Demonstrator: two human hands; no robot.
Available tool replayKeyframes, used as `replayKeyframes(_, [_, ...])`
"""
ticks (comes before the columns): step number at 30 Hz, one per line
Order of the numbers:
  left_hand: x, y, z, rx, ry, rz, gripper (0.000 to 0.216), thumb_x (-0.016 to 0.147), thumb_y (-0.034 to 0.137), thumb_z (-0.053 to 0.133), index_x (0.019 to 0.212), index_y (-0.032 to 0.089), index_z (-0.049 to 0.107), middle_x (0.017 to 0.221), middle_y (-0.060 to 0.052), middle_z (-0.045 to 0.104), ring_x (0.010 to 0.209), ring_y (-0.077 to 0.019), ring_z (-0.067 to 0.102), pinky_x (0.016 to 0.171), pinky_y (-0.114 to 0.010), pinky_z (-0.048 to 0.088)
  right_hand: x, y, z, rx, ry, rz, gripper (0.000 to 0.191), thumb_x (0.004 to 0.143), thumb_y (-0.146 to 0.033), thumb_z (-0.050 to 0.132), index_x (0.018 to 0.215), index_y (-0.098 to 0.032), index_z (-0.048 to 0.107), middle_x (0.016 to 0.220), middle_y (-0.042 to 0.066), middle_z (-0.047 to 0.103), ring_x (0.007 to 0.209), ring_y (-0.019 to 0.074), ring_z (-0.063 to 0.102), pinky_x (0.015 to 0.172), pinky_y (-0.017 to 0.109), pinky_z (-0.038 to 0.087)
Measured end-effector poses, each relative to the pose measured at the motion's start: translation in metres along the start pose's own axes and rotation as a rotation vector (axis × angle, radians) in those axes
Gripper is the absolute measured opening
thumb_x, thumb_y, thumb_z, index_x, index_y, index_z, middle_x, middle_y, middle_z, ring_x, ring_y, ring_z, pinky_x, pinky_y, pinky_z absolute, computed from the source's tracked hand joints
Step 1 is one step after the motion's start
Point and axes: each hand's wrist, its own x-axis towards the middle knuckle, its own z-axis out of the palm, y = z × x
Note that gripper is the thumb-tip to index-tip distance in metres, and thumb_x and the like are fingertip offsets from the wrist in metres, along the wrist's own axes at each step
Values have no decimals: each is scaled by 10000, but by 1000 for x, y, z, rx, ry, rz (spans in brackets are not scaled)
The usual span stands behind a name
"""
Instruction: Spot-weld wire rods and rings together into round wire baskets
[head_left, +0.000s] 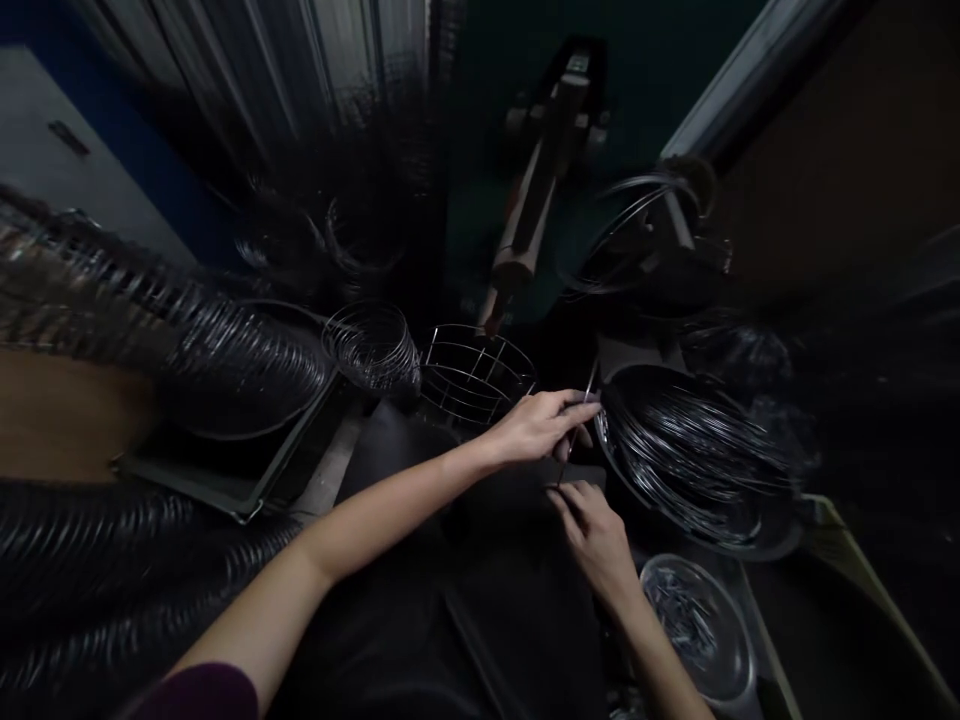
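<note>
My left hand (541,425) is closed on a thin metal rod (571,446), which slants between my two hands. Lower down, the fingertips of my right hand (596,525) pinch the rod's near end. Just left of my left hand is a round wire frame (476,375) made of curved rings and short cross wires. A pointed machine arm (517,235) comes down to the frame's far side. To the right of my hands, a basin (757,550) holds a heap of bent wires (694,440).
A clear bowl (739,665) of small metal pieces (684,610) sits at the lower right, near a yellowish crate edge (862,560). Stacked wire rings (375,345) stand left of the frame. Long rows of rings (172,310) and a green tray (202,490) fill the left side.
</note>
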Motion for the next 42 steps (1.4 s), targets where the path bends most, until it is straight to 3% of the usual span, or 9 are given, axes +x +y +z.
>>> replayKeyframes(2, [-26, 0, -28, 178, 119, 70, 428, 887, 474, 453, 1198, 200, 561, 905, -43, 656, 637, -109, 582, 659, -253, 473, 13, -3, 1, -14, 35, -18, 337, 841, -513, 445, 779, -249, 645, 779, 83, 651, 745, 250, 605, 699, 381, 470])
replayKeyframes(4, [-50, -2, -68, 480, 341, 167, 417, 848, 475, 529, 1163, 208, 581, 1082, -79, 621, 906, -183, 587, 851, -335, 462, 31, -10, -4, 39, 65, 20, 338, 835, -525, 460, 758, -239, 623, 738, 72, 638, 690, 230, 601, 659, 357, 468])
replayKeyframes(6, [-59, -6, -109, 798, 500, 157, 626, 741, 500, 649, 1268, 203, 489, 1236, -119, 531, 1121, -280, 480, 968, -460, 383, 53, -19, -13, 138, 58, 102, 343, 825, -540, 485, 770, -225, 609, 664, 45, 614, 597, 195, 577, 573, 319, 455])
replayKeyframes(8, [-52, -11, -138, 1016, 452, 92, 902, 605, 510, 749, 1359, 201, 364, 1361, -151, 406, 1233, -360, 357, 1002, -557, 304, 79, -28, -19, 294, 47, 172, 340, 801, -544, 535, 851, -214, 603, 605, 7, 584, 502, 153, 531, 479, 277, 421])
replayKeyframes(10, [-33, -17, -152, 1123, 321, 42, 1009, 543, 477, 783, 1384, 200, 300, 1377, -159, 368, 1247, -394, 325, 997, -591, 279, 110, -38, -20, 463, 55, 193, 364, 758, -524, 607, 930, -205, 579, 589, -21, 567, 453, 119, 496, 429, 244, 394])
replayKeyframes(14, [-3, -24, -152, 1162, 209, 38, 701, 623, 311, 702, 1238, 129, 419, 1145, -142, 503, 1060, -329, 482, 914, -485, 401, 174, -56, -13, 707, 89, 185, 347, 687, -455, 699, 837, -187, 535, 557, -46, 539, 427, 74, 454, 396, 197, 352])
replayKeyframes(19, [-9, -44, -156, 1015, 231, 153, 523, 619, 227, 653, 1093, 135, 451, 1036, -95, 525, 939, -236, 532, 856, -365, 463, 217, -70, 4, 954, 24, 218, 350, 649, -411, 733, 808, -185, 517, 547, -66, 512, 414, 43, 410, 371, 165, 288])
replayKeyframes(25, [-15, -61, -161, 941, 240, 199, 547, 622, 259, 664, 1109, 153, 438, 1060, -85, 520, 961, -225, 525, 863, -363, 468, 221, -76, 22, 990, -70, 185, 415, 573, -404, 777, 825, -160, 554, 558, -68, 501, 413, 35, 412, 354, 161, 272])
replayKeyframes(42, [-6, -56, -181, 904, 225, 234, 546, 608, 275, 701, 1079, 159, 451, 1035, -76, 537, 945, -214, 542, 844, -345, 470, 241, -80, 37, 890, -44, 167, 438, 575, -483, 773, 766, -183, 518, 455, -78, 469, 351, 43, 368, 336, 174, 243])
